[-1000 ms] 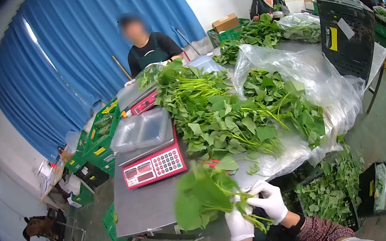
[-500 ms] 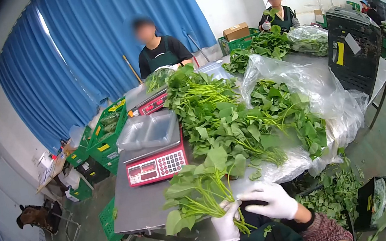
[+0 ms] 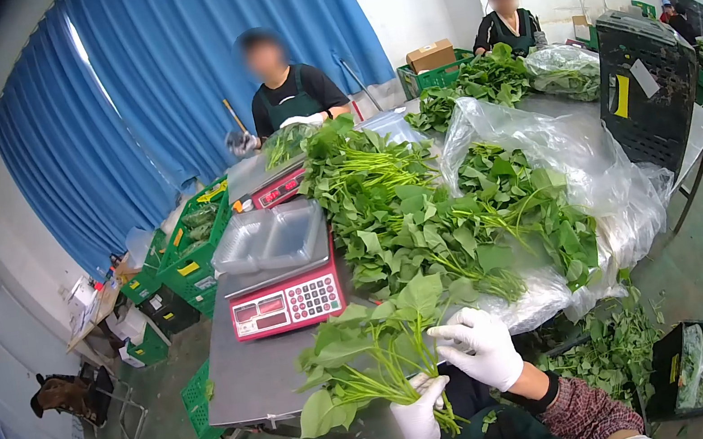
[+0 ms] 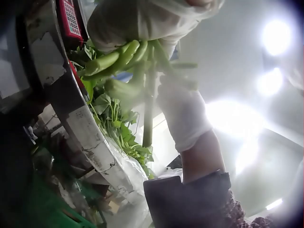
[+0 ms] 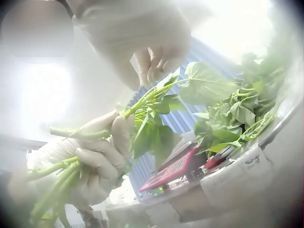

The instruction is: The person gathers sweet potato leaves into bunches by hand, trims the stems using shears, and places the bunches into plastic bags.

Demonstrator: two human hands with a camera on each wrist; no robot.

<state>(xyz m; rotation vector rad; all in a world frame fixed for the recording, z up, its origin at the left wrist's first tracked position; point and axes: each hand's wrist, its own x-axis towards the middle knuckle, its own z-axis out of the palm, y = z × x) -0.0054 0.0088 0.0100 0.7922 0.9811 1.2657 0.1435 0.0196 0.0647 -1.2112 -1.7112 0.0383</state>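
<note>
A red scale (image 3: pixel 284 304) stands at the left on the grey worktop (image 3: pixel 249 382), with clear plastic trays (image 3: pixel 271 239) on its pan. Just right of it, over the worktop's near edge, is the bunch of leafy greens (image 3: pixel 358 356), with its leaves fanned to the left and its stems gathered low. The gloved left hand (image 3: pixel 419 416) holds the bunch there, its fingers (image 5: pixel 97 157) curled tight round the stems. The gloved right hand (image 3: pixel 482 350) lies just above and to the right. Its fingers bend loosely over the upper stems and touch them, but I cannot tell whether they pinch one. Behind the 2 hands a loose pile of greens (image 3: pixel 424 218) covers the worktop and runs onto a clear plastic bag (image 3: pixel 583 158). At the far right stands a black crate (image 3: pixel 645 85).
</note>
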